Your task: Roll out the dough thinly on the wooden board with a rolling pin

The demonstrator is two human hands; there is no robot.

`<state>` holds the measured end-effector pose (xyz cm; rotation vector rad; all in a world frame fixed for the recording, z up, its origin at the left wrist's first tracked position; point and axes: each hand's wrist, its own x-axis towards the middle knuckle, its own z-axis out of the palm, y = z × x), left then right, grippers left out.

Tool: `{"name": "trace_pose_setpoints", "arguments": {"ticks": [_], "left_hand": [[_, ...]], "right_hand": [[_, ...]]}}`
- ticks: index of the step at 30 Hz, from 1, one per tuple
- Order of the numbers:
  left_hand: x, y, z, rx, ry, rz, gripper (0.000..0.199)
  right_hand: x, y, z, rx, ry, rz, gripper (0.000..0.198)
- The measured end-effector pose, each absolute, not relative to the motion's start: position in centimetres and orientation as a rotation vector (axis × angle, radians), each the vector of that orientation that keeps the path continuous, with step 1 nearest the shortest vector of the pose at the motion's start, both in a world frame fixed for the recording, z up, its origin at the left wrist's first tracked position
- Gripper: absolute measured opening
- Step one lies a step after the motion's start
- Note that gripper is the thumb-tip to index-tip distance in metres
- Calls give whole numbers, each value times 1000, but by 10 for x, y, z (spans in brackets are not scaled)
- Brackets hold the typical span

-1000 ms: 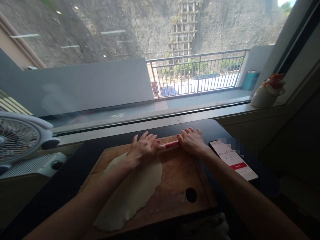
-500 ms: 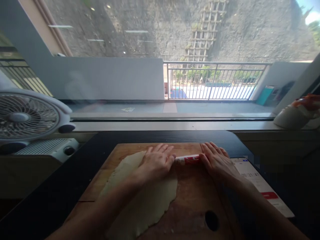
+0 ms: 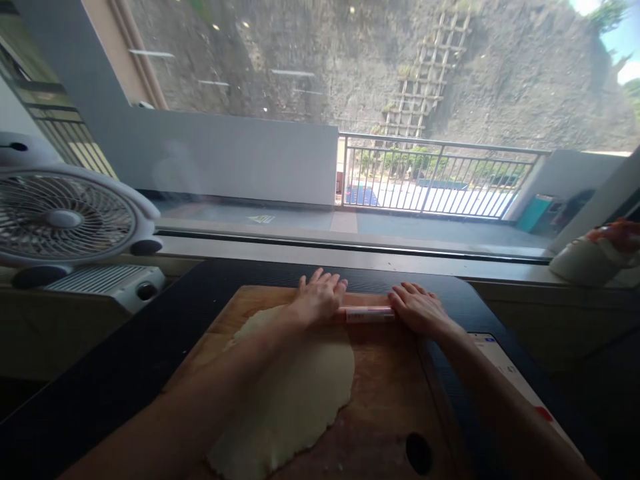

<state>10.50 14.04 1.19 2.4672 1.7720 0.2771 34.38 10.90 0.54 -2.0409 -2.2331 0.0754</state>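
My left hand lies palm down with fingers stretched out over the left end of a slim red-and-white labelled cylinder. Over its right end, my right hand is also flat, fingers extended forward. The labelled middle shows between the hands; both ends are hidden under them. A wide, thin sheet of pale dough with a ragged edge spreads over the left part of a wooden cutting board. My left forearm covers part of the dough. At the dough's far end, the cylinder's contact with it is hidden.
The board rests on a dark table. To the right lies a phone with a lit screen, partly behind my right forearm. A white fan stands at left; a pale rounded object sits on the right sill beneath the window.
The cylinder has turned, showing a different side of its label. Both hands stay on it, the right slightly closer to the left. The camera view has tilted.
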Motion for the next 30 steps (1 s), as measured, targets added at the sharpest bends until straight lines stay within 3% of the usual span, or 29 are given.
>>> {"name": "trace_pose_setpoints", "arguments": {"ticks": [5, 14, 23, 30], "left_hand": [[105, 98, 3, 2692, 1592, 380, 61], [110, 170, 27, 2423, 1804, 222, 56], [101, 82, 9, 2630, 1382, 199, 55], [123, 150, 18, 2365, 1707, 73, 67]], "right_hand": [[358, 73, -11, -1946, -2268, -36, 54], [331, 144, 19, -2054, -2218, 107, 49], [359, 30, -24, -1887, -2248, -269, 60], [342, 87, 6, -2102, -2199, -36, 53]]}}
